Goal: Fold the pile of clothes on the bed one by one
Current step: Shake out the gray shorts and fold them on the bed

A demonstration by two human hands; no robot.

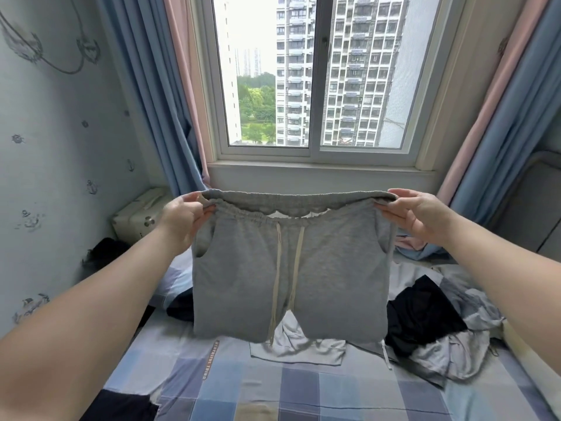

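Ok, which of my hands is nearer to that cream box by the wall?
Left. The left hand pinches the waistband of the grey shorts just right of the cream box; the right hand holds the opposite end, across the shorts from it.

shorts (291, 268) held up between left hand (182, 215) and right hand (422, 212), over bed (303, 390); clothes pile (431, 323) right, window (309, 86) behind.

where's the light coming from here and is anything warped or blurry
Head view: daylight comes through the window behind the grey shorts, its sky washed out; the wide lens bows the curtains and stretches the forearms near the edges; the left hand and right hand are sharp, the shorts' hem slightly soft.
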